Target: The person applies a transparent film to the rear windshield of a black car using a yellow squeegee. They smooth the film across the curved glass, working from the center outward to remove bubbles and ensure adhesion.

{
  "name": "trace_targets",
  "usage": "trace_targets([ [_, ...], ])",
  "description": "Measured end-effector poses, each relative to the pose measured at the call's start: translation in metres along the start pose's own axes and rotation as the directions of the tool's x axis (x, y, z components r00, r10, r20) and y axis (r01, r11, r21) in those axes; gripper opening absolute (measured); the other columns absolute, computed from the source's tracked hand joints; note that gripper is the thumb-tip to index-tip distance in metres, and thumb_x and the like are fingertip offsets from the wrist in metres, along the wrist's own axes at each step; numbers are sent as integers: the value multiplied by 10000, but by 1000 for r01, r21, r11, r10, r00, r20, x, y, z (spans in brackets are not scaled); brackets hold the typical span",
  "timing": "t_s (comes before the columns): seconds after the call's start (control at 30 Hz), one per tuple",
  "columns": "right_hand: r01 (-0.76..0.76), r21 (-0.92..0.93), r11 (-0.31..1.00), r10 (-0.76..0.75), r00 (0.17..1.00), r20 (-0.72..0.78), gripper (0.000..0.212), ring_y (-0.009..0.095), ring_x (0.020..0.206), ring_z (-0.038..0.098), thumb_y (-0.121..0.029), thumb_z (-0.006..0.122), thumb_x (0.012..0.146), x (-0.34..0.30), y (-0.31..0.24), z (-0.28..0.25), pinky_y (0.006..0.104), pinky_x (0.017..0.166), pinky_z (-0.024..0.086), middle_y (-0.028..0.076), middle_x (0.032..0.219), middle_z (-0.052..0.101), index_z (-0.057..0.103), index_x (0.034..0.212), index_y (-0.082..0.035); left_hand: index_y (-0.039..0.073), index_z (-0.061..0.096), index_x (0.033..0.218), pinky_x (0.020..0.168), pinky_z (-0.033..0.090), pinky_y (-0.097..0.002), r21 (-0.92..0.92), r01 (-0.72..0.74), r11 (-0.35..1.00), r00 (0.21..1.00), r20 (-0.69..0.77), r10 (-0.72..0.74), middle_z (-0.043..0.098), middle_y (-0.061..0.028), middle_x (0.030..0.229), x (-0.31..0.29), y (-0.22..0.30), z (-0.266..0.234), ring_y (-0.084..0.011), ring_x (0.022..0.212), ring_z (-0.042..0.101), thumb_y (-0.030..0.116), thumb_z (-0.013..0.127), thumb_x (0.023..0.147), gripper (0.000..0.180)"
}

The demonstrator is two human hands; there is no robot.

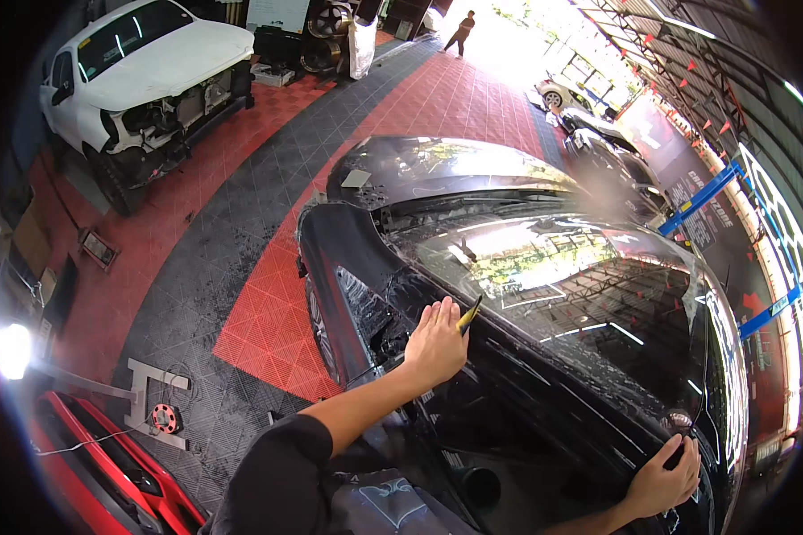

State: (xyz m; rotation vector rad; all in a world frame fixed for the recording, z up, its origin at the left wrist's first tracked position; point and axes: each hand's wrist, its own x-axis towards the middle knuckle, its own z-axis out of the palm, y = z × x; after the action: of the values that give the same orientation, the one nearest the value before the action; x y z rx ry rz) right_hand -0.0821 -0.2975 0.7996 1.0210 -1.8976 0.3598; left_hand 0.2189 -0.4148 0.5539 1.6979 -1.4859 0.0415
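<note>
A dark, glossy car fills the middle and right, its windshield full of reflections. My left hand lies on the black pillar beside the windshield, fingers together. Between its thumb and forefinger sits a slim yellow-and-black tool, pointing up and right; its exact kind does not show. Farther back along the roof edge rests my right hand, fingers bent and pressed together at the surface. Whatever they may pinch is hidden. Below the pillar is the side window.
A small pale card lies on the hood. At the upper left stands a white vehicle without its front bumper. A lit lamp, a grey stand and a red car part are to my left. A person stands far off.
</note>
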Motion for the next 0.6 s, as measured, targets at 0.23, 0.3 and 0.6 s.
trace_targets([
  [0.23, -9, -17, 1000, 9, 1000, -28, 371, 207, 1266, 576, -438, 551, 1010, 2, 9, 6, 409, 1137, 344, -29, 1301, 681, 729, 1172, -155, -84, 554, 1283, 1128, 384, -483, -88, -139, 986, 966, 207, 155, 516, -305, 1394, -15, 65, -31, -428, 1268, 525, 248, 540, 982, 448],
  [0.3, -5, -29, 1000, 5, 1000, -14, 369, 209, 1263, 578, -434, 550, 1012, 0, 8, 4, 403, 1134, 348, -27, 1301, 681, 731, 1165, -151, -100, 560, 1266, 1113, 398, -447, -94, 91, 991, 919, 391, -48, 529, -283, 1389, 21, 39, -45, -409, 1230, 544, 242, 515, 994, 439],
  [0.6, 36, -38, 999, -38, 997, -67, 364, 211, 1255, 581, -424, 553, 1012, 2, 21, 19, 404, 1133, 350, -20, 1300, 682, 731, 1157, -142, -100, 498, 1361, 1192, 322, -486, -165, -134, 977, 956, 240, 172, 481, -298, 1455, -22, 81, -40, -431, 1374, 464, 294, 551, 985, 547],
])
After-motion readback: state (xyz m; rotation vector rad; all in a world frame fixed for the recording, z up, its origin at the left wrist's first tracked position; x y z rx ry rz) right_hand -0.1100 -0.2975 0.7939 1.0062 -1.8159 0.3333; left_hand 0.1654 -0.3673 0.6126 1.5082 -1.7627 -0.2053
